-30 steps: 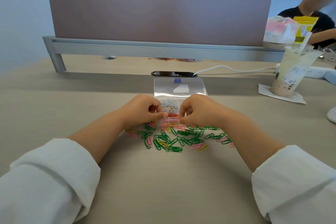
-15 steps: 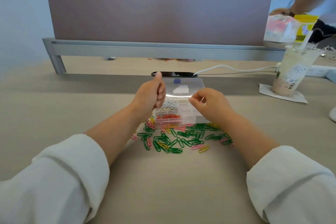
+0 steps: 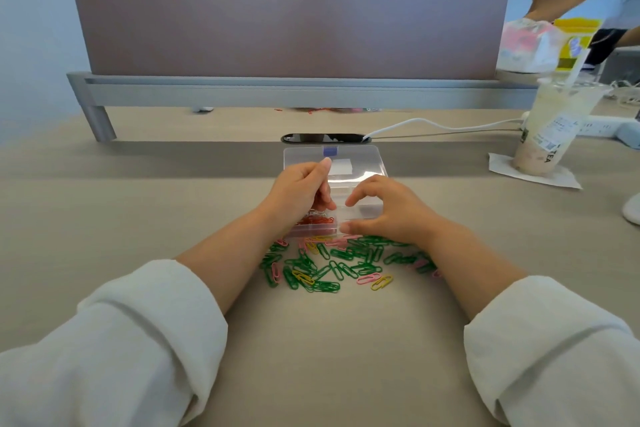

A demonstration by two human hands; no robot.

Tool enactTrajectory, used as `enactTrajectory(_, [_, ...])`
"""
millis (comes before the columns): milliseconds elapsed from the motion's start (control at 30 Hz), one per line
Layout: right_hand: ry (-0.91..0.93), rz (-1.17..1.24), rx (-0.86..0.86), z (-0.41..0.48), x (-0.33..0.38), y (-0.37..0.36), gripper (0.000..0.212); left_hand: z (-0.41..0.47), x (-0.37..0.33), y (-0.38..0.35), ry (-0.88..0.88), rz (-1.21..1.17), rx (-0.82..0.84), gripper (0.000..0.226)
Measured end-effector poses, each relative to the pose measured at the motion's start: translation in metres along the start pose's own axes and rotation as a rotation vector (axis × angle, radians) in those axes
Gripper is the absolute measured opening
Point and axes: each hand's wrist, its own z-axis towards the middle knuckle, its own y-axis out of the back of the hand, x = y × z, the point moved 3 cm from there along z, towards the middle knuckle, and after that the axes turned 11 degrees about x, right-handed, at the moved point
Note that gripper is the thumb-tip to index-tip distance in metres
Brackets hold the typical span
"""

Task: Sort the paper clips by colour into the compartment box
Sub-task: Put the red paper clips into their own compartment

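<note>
The clear compartment box sits mid-table with its lid folded back flat on the far side, the lid's far edge just short of a dark phone. Red clips fill a near-left compartment. The box's near rim touches the far fringe of the loose paper clips, a green, pink and yellow scatter between the forearms. The left hand hovers over the box's left part, fingers curled and thumb raised against the lid; whether it pinches a clip cannot be told. The right hand holds thumb and forefinger apart in a C, thumb tip on the near rim. Bare tabletop lies left of the left forearm and near, between the sleeves. A drink cup stands far right, well apart.
</note>
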Motion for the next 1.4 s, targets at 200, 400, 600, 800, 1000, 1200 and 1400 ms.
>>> enactTrajectory(200, [-0.008,0.028,0.006,0.001,-0.001,-0.001,0.039,0.0,0.001,0.001,0.013,0.012,-0.008,0.042])
enactTrajectory(400, [0.0,0.036,0.004,0.001,0.0,0.0,0.036,0.0,0.003,0.002,-0.012,-0.008,-0.016,0.03])
enactTrajectory(600, [-0.011,0.033,0.014,0.001,0.0,0.0,0.037,-0.005,-0.002,0.002,-0.01,-0.083,0.021,0.04])
enactTrajectory(800, [-0.014,0.035,0.019,0.001,0.0,0.0,0.036,-0.01,-0.004,0.002,-0.004,-0.111,0.043,0.036])
enactTrajectory(1000, [-0.009,0.037,0.023,0.001,0.001,0.0,0.036,-0.011,-0.006,0.004,-0.035,-0.067,0.094,0.041])
enactTrajectory(1200, [-0.011,0.036,0.024,0.0,0.002,0.001,0.035,-0.015,-0.005,0.007,-0.043,0.046,0.17,0.042])
enactTrajectory(1400, [-0.008,0.02,0.016,0.0,0.002,0.001,0.033,-0.018,-0.001,0.013,-0.025,-0.011,0.151,0.037])
